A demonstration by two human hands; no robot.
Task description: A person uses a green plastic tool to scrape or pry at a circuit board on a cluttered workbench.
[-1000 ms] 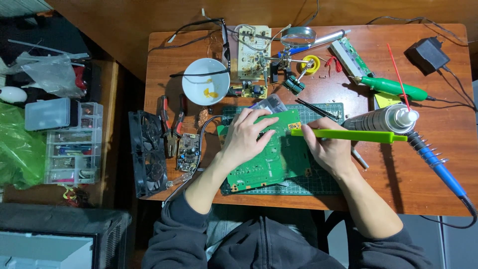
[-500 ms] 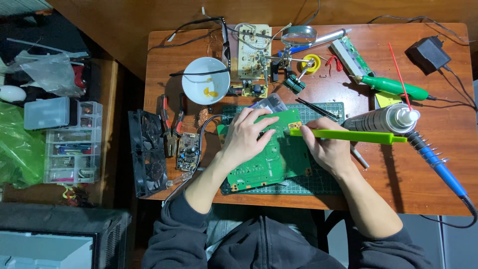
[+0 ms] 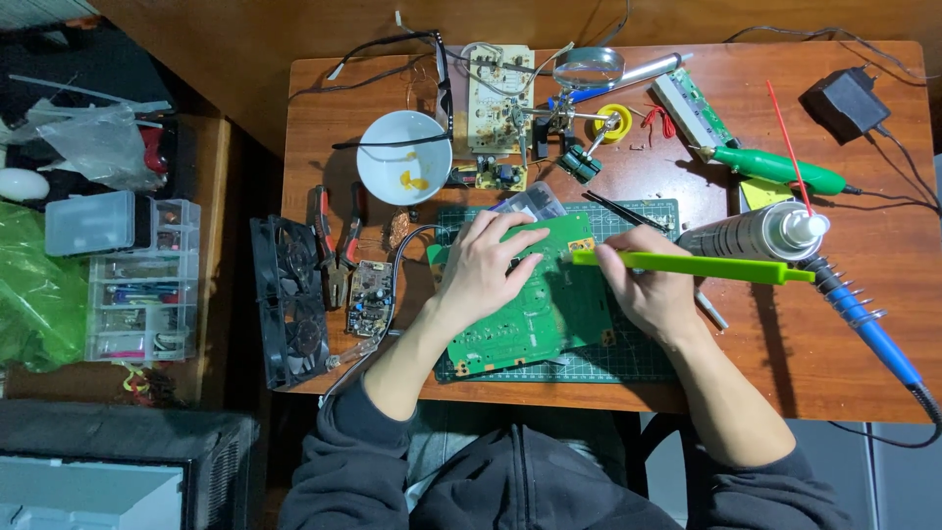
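The left hand (image 3: 488, 267) lies flat on the large green circuit board (image 3: 549, 314) near the tabletop's front edge, the right hand (image 3: 643, 290) grips a long green plastic tool (image 3: 697, 265), whose tip could slip and scratch the board.

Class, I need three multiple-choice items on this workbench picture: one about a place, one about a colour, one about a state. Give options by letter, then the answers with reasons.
1. Where does the white bowl stand?
A. Beyond the green circuit board, towards the table's far left
B. On the cutting mat
C. On the floor

2. What colour is the long tool in the right hand?
A. Red
B. Light green
C. Black

3. How is the left hand?
A. Lifted clear
B. Gripping pliers
C. Pressed flat on the board

Answers: 1 A, it sits on bare wood above the board. 2 B, its bar is bright lime. 3 C, palm and fingers lie on the board.
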